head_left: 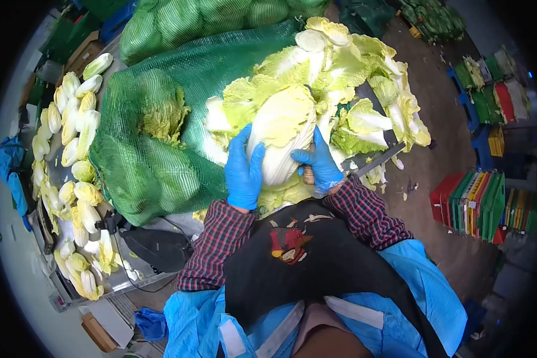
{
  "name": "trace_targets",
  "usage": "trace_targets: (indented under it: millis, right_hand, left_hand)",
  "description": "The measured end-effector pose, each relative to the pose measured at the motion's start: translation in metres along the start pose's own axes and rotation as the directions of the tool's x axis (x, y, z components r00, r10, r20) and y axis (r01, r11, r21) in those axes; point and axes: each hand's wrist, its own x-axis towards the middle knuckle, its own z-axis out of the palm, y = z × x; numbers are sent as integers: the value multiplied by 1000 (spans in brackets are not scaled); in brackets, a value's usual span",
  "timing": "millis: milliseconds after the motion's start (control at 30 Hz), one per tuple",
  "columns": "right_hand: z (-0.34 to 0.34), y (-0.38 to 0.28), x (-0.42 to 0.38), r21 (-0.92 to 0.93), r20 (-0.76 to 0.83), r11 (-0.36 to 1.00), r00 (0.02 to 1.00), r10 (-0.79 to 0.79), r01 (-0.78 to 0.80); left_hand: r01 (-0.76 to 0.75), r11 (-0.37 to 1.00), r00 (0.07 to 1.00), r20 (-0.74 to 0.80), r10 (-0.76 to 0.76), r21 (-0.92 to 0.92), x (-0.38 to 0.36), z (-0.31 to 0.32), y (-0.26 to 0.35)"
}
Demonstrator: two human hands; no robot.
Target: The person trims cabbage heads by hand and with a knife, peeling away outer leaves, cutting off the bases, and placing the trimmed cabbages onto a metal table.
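A napa cabbage (285, 134) with pale leaves and thick white ribs lies between my two blue-gloved hands. My left hand (243, 170) grips its left side, thumb and fingers pressed to the ribs. Closed around a brown wooden handle (308, 174), apparently a knife's, my right hand (323, 162) also rests against the cabbage's right side. The blade is hidden from view. Loose outer leaves (316, 62) are piled behind and to the right of the cabbage, with more beneath it.
A green mesh sack (143, 173) with cabbages inside lies open on the left, and another full sack (191, 24) is behind. Many trimmed cabbages (80, 137) line the far left. A black bag (158, 247) sits near the table's front. Coloured crates (468, 203) stand at right.
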Motion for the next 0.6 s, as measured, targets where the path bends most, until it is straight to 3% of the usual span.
trace_targets:
  millis: [67, 133, 267, 300, 333, 367, 400, 433, 467, 500, 533, 567, 600]
  right_hand:
    - [0, 3, 4, -9, -10, 1000, 1000, -7, 7]
    - [-4, 13, 5, 41, 11, 996, 996, -83, 83]
    - [-13, 14, -2, 199, 61, 980, 998, -32, 20]
    - [-22, 19, -2, 314, 116, 946, 992, 41, -76]
    - [-27, 21, -2, 419, 177, 891, 978, 108, -174]
    - [-27, 21, -2, 428, 192, 888, 977, 93, -168]
    - [-22, 15, -1, 428, 192, 889, 977, 91, -166]
    - [-13, 6, -1, 291, 124, 956, 992, -6, -31]
    - [-7, 1, 4, 139, 70, 984, 990, -118, 108]
    - [-5, 1, 10, 8, 44, 986, 985, -166, 166]
    - [-4, 2, 13, -128, 26, 970, 978, -205, 207]
    - [-7, 9, 18, -206, -10, 947, 967, -255, 248]
    - [-7, 7, 20, -204, 0, 947, 967, -255, 250]
  left_hand:
    - [-19, 995, 999, -35, 22, 102, 1, 0, -1]
    - [-131, 974, 984, -97, 150, 184, 1, 1, -4]
    - [-10, 955, 992, -118, 47, 298, 6, -12, -12]
    - [163, 986, 978, -128, -166, -32, 13, -14, -36]
    - [320, 878, 929, -66, -365, -355, 19, -17, -57]
    - [451, 872, 891, 34, -453, -193, 25, -25, -74]
    - [449, 872, 892, 35, -451, -194, 27, -26, -65]
    - [214, 972, 976, -59, -209, 98, 29, -29, -44]
    - [-37, 918, 995, -69, 70, 394, 34, -30, -24]
    - [-34, 997, 993, 114, 26, 69, 32, -25, -9]
    - [45, 966, 956, 292, 32, -255, 23, -15, 5]
    - [133, 951, 935, 353, -27, -279, 13, -1, 17]
    - [150, 947, 966, 248, -79, -284, 9, 11, 17]
